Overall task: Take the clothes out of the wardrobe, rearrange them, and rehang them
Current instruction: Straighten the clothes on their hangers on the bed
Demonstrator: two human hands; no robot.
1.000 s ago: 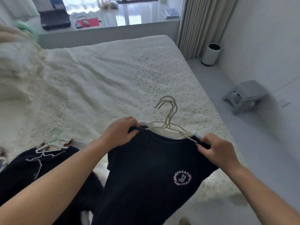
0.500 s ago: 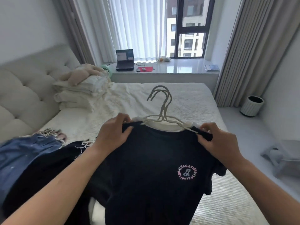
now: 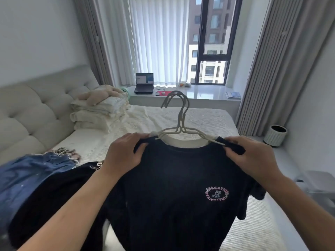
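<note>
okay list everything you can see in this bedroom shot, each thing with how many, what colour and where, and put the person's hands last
T-shirt: one, dark navy with a pink round logo, held up in front of the bed.
Hangers: several stacked together, count unclear, off-white, in the T-shirt's neck.
Denim garment: one, blue, on the bed at left.
Dark garment: one, black, beside the denim.
Folded bedding: one stack, cream, by the headboard.
Plush toy: one, beige, on the stack.
Laptop: one, black, open on the window ledge.
Bin: one, white ribbed, on the floor at right.
Left hand: grips the T-shirt's left shoulder.
Right hand: grips the right shoulder.
</note>
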